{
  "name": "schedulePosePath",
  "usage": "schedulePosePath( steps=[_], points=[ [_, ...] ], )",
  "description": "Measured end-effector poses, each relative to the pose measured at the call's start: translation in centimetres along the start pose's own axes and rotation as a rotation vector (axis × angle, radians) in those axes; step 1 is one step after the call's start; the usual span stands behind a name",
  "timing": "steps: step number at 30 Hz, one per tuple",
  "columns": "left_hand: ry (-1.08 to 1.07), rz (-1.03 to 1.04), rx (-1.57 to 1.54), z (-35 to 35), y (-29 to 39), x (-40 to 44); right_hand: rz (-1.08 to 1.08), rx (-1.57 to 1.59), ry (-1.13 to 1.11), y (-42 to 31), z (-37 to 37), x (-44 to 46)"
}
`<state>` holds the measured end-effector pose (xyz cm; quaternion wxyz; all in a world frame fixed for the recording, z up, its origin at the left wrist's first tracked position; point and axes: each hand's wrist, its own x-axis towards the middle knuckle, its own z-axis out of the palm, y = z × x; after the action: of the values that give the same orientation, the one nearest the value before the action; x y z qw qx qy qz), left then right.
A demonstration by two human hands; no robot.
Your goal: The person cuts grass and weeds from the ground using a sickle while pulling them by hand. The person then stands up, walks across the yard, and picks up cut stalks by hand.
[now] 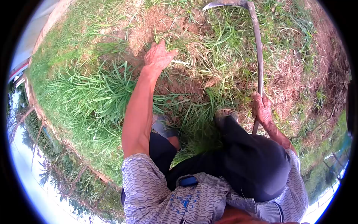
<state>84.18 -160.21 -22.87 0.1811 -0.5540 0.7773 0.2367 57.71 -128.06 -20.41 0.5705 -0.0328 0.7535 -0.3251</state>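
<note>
My right hand is closed around the long wooden handle of a sickle. Its curved metal blade points left at the top of the view, above the grass. Out ahead, my left hand is low over a patch of bare soil and thin grass, thumb spread away from the forefinger. Its other fingers are partly hidden beneath the palm. Pale, loose grass blades lie just right of it, and a thick green clump of grass grows to the left of my forearm.
My bent knee is close to the handle's lower end. Both feet are in the grass, one shoe near the middle. Dry cut grass covers the ground on the right. A raised edge and shrubs border the left.
</note>
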Motion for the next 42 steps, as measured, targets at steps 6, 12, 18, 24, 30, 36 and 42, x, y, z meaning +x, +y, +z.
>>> schedulePosePath(
  steps=[6, 12, 18, 24, 30, 36, 42],
  points=[
    [-0.189, 0.095, 0.025, 4.0, 2.0, -4.5, -0.033, -0.164, 0.014, 2.6, -1.6, 0.0],
    [-0.341, 0.220, -0.472, 4.8, 3.4, -6.8, -0.050, -0.144, -0.089, 3.3, -0.9, -1.0],
    [-0.156, -0.069, -0.620, 1.5, 0.5, -3.9, -0.063, -0.269, -0.079, 3.1, -1.9, 0.6],
    [0.186, -0.428, -1.013, 2.0, -3.2, -3.3, -0.132, -0.416, -0.024, 3.6, -2.5, 2.6],
    [0.210, -0.516, -0.957, 1.7, -4.1, -2.2, -0.183, -0.382, -0.026, 4.0, -1.9, 3.0],
    [0.350, -0.534, -0.732, 4.0, -1.1, 0.8, -0.226, -0.454, 0.035, 6.1, -2.2, 4.5],
    [-0.365, 0.067, -1.208, -1.9, 17.5, -3.2, -0.169, -0.361, 0.018, 6.6, -1.8, 4.8]
  ],
)
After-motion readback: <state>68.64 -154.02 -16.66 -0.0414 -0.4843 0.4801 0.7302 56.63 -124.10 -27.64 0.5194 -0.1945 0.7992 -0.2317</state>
